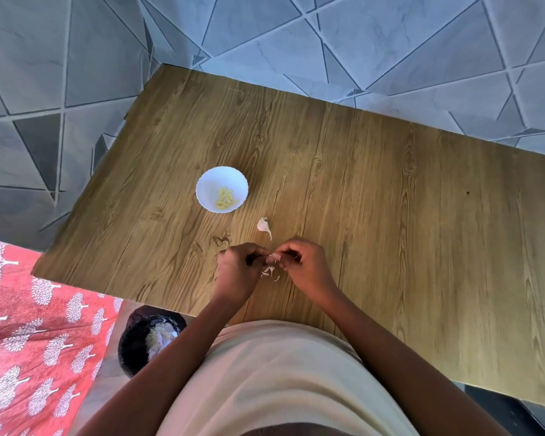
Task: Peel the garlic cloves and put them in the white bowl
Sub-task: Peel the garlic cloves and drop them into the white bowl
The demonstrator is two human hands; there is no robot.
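Note:
A white scalloped bowl point(208, 184) stands on the wooden table and holds several peeled yellowish cloves point(225, 198). Close to the table's front edge, my left hand point(238, 272) and my right hand point(306, 265) meet, both pinching one small garlic clove point(272, 257) between their fingertips. Bits of white skin point(269, 272) lie on the table under the hands. One unpeeled garlic clove point(264, 226) with a papery tail lies on the table between the hands and the bowl.
The wooden table point(390, 215) stretches far to the right. A black bin point(132, 344) with garlic skins in it stands on the floor below the table's front edge, at my left. A red patterned cloth point(29, 341) lies at the far left.

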